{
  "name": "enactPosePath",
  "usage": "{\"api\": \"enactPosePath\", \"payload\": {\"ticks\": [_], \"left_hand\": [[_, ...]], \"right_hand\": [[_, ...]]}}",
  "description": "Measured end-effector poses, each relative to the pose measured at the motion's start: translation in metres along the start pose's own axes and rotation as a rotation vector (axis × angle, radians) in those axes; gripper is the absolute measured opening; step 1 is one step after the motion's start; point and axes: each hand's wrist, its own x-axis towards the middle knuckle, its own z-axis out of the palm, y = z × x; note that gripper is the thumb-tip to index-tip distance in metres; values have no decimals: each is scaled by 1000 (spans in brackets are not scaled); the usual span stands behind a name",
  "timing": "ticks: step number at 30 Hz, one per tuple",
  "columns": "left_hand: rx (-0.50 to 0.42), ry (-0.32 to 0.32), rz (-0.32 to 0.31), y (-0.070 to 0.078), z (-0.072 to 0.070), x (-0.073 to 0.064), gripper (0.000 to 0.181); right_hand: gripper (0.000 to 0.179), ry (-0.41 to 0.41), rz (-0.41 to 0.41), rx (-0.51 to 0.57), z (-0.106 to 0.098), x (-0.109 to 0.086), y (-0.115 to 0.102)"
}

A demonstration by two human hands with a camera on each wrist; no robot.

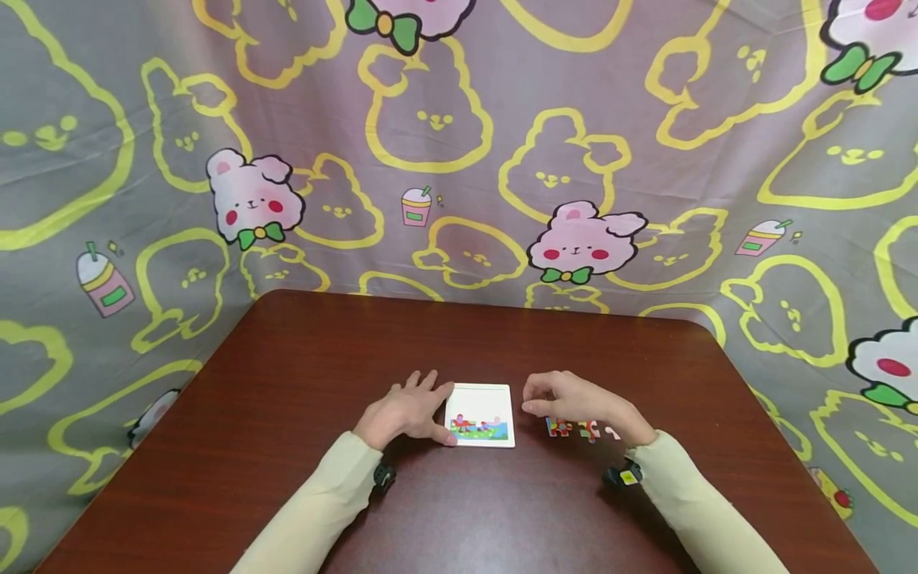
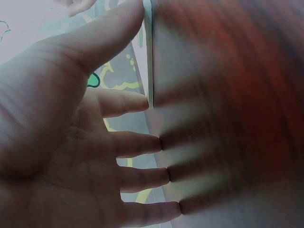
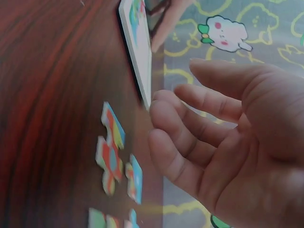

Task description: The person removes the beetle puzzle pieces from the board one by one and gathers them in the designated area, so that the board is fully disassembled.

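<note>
A white square puzzle board point(image 1: 479, 401) lies flat on the table, with a colourful picture along its near part. My left hand point(image 1: 406, 410) is at its left side, fingers spread and straight. Thumb and index finger touch the board's edge point(image 2: 150, 61) in the left wrist view. Right of the board, my right hand point(image 1: 574, 396) hovers with loosely bent fingers. In the right wrist view nothing shows between its thumb and fingers point(image 3: 166, 118). Several loose jigsaw pieces point(image 3: 111, 159) lie on the table below that hand, partly hidden by it in the head view.
The dark brown wooden table point(image 1: 308, 359) extends around the board and both arms. A grey curtain point(image 1: 459, 191) with yellow outlines and cartoon rabbits hangs behind the table and along its sides. A small black device point(image 1: 384, 477) is on each wrist.
</note>
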Motion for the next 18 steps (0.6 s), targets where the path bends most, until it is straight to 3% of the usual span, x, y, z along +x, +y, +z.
{"api": "enactPosePath", "payload": {"ticks": [18], "left_hand": [[15,-2,-5,-1,0,2,97]], "right_hand": [[8,-54,-58,73,23,34,-28]]}}
